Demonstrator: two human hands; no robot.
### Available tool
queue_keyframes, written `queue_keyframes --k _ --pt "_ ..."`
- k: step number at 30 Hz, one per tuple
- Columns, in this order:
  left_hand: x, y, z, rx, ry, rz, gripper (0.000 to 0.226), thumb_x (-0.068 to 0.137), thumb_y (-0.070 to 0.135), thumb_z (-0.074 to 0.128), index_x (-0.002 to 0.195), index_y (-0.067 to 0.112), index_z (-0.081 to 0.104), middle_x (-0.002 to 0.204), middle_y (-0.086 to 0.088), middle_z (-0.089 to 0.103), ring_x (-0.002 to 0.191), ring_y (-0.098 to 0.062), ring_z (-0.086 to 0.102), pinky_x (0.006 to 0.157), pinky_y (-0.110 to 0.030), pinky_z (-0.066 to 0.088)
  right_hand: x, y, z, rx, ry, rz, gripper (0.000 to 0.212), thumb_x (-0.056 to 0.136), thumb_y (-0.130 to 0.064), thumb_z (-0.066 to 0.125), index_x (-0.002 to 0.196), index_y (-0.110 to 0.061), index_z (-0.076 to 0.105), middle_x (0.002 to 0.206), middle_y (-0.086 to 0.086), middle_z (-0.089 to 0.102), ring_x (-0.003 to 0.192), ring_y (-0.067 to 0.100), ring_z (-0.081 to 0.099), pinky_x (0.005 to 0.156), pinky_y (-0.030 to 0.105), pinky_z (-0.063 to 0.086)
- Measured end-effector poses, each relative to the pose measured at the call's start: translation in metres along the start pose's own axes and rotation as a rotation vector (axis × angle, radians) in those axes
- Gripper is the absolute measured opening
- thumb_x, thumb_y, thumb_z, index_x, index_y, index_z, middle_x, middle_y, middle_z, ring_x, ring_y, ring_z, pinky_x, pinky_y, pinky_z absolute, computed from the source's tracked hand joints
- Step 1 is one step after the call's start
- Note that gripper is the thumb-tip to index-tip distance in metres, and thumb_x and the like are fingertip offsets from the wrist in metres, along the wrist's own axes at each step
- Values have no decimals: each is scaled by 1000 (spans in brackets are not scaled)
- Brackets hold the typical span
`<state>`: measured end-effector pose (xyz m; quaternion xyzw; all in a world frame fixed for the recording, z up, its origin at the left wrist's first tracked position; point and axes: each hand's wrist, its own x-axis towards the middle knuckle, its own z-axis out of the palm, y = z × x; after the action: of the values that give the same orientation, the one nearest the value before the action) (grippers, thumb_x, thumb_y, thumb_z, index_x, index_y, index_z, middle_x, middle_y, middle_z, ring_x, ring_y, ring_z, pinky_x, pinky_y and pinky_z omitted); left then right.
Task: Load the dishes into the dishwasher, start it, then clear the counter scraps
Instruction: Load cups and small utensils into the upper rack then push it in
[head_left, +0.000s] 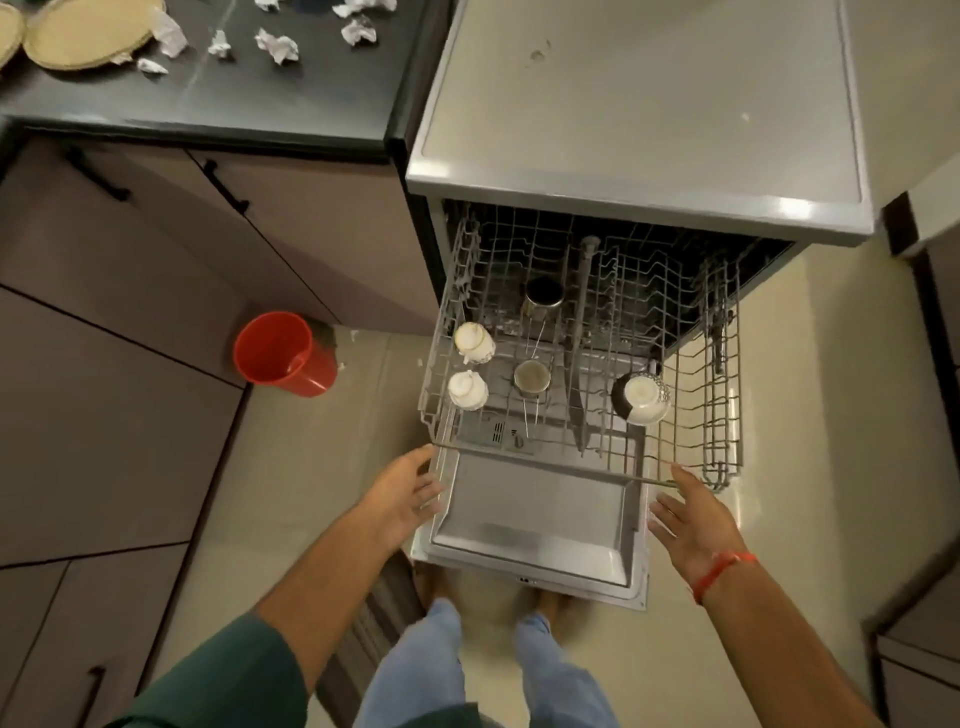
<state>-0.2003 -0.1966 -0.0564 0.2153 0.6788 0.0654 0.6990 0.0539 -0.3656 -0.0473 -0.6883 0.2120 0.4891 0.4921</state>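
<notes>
The person's legs in light blue trousers (441, 670) stood at the bottom, with green sleeve (218, 680) on the left arm. The left hand (402, 496) reached forward with its fingers straight and spread a little, holding nothing, right by the front left corner of the rack (722, 415). The right hand (693, 517) was also flat with fingers apart, holding nothing, just under the front right corner of the rack; I could not tell if either hand touched the wire. A red thread (722, 569) went round the right wrist. Between the two hands lay the open door (535, 525) of the dishwasher (639, 130), folded down flat. Just past the hands, the rack was pulled out over the door. In it, past the left hand, were two white cups (468, 391) close together on the left side. A small steel cup (531, 378) sat near the middle, and another steel cup (543, 296) sat farther back. Past the right hand, a black and white bowl (641, 397) lay tipped on its side. Off to the left of the left hand, a red bucket (283, 353) stood on the floor by the cupboards (130, 291). Far past the left hand, on the dark counter (311, 109), were crumpled paper scraps (278, 47) and pale round plates (85, 34).
</notes>
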Motion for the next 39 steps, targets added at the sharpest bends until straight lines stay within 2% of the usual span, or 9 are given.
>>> queue_keyframes --k 3,6,8,11,16,21,26,36,39 --pt "18 -4 17 -70 40 -10 55 103 35 54 151 12 38 151 -16 44 127 -27 54 102 -38 46 32 -4 -10 98 57 53 56 100 -33 58 150 -13 41 154 22 39 139 33 43 113 41 38" --pt "39 1 41 -162 57 -20 48 104 35 53 145 14 44 153 -18 40 132 -29 49 106 -39 43 67 -7 -13 206 68 115 65 100 -37 57 155 -14 32 154 21 38 139 33 43 117 43 35" --pt "54 9 58 -207 59 -12 35 104 34 53 132 14 52 149 -18 42 128 -28 50 110 -39 42 87 -12 -9 257 53 100 63 101 -37 57 156 -17 32 148 20 42 132 31 48 117 43 36" --pt "72 21 76 -245 73 27 48 102 35 55 145 16 44 148 -18 44 130 -27 50 114 -39 40 107 -21 1 305 54 53 59 99 -39 57 152 -19 38 130 13 52 118 26 54 113 41 39" --pt "77 19 81 -219 127 75 28 105 29 51 131 24 55 136 -2 55 128 -17 54 106 -32 44 100 -6 7 321 53 30 38 102 -32 53 138 -20 55 128 6 62 124 21 58 113 40 40" --pt "97 -25 75 -245 224 11 18 104 24 52 117 21 64 117 -3 61 111 -15 60 93 -31 48 113 43 -1 343 148 145 22 104 -24 49 121 -20 62 127 12 64 114 23 62 93 36 48" --pt "116 -20 90 -349 180 -115 15 103 26 53 113 22 64 117 -9 62 118 -24 59 107 -38 44 136 42 10 469 116 172 47 93 -34 62 138 -22 54 138 12 58 129 26 56 112 39 41" --pt "125 7 87 -417 61 -135 35 91 30 65 124 17 64 115 -14 64 112 -31 61 112 -45 42 142 21 19 494 18 177 104 49 -38 91 143 -20 52 117 11 62 123 27 59 109 43 43" --pt "129 9 88 -393 16 -112 23 90 30 66 111 20 66 113 -14 67 109 -30 61 113 -46 43 145 17 22 505 0 138 89 61 -38 84 143 -23 52 118 9 62 130 25 56 108 41 43"
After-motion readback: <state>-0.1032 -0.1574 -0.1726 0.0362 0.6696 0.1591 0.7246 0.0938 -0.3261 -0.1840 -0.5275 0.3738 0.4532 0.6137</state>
